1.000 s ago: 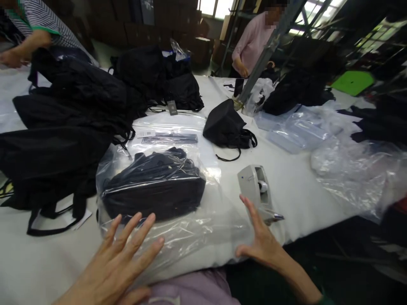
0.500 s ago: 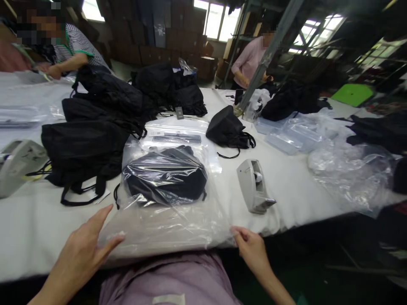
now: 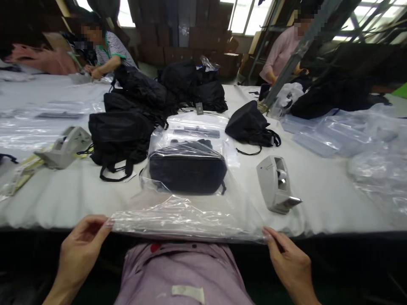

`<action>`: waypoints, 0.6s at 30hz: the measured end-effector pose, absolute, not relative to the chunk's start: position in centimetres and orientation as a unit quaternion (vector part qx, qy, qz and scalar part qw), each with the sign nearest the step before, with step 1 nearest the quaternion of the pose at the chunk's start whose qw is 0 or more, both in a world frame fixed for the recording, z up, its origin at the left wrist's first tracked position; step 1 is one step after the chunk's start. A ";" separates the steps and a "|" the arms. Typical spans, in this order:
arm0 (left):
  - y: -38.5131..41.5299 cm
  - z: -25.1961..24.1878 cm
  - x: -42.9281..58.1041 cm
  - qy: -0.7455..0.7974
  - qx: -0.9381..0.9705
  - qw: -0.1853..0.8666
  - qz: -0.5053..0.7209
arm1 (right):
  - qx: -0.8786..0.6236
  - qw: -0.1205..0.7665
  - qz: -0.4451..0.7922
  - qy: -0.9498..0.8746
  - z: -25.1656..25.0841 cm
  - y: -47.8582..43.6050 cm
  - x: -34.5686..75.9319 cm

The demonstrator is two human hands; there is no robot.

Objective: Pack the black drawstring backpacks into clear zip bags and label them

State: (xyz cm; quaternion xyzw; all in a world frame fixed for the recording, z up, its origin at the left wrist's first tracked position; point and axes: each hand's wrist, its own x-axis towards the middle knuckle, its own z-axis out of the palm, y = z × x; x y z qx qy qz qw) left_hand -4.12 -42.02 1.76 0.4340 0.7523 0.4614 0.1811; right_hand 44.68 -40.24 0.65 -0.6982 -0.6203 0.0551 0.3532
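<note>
A clear plastic bag (image 3: 190, 214) lies at the table's near edge, its open-looking end stretched flat towards me. Inside it sits a black bag (image 3: 187, 171) with a dark cord at its right side. My left hand (image 3: 81, 248) pinches the plastic's near left corner between thumb and fingers. At the near right corner, my right hand (image 3: 288, 256) pinches the plastic the same way. Beyond the packed bag, a printed plastic sheet (image 3: 197, 131) shows a striped label block. A grey tape dispenser (image 3: 275, 184) stands to the right of the plastic bag.
Several black drawstring bags (image 3: 121, 135) are heaped on the left and back; one black bag (image 3: 249, 123) lies apart on the right. Another tape dispenser (image 3: 65, 146) stands left. Clear plastic bags (image 3: 337, 131) spread at the right, near a metal post (image 3: 295, 55). Two people work across the table.
My left hand has gone from open beside the plastic to pinching its near left corner. The plastic's near end is now pulled taut between both hands. The view has swung left.
</note>
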 end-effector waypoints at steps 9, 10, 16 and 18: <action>-44.2 -2.6 -4.2 0.748 0.407 0.163 0.499 | -0.718 0.356 0.049 -0.596 -0.8 -40.7 45.0; -44.2 -2.6 -4.4 0.747 0.427 0.154 0.487 | -0.717 0.358 0.044 -0.597 -0.9 -40.6 45.2; -44.1 -1.8 -4.8 0.714 0.479 0.184 0.476 | -0.701 0.352 0.049 -0.618 -0.9 -40.7 45.3; -44.2 -1.7 -4.6 0.742 0.432 0.195 0.474 | -0.711 0.368 0.053 -0.597 -0.9 -40.9 45.1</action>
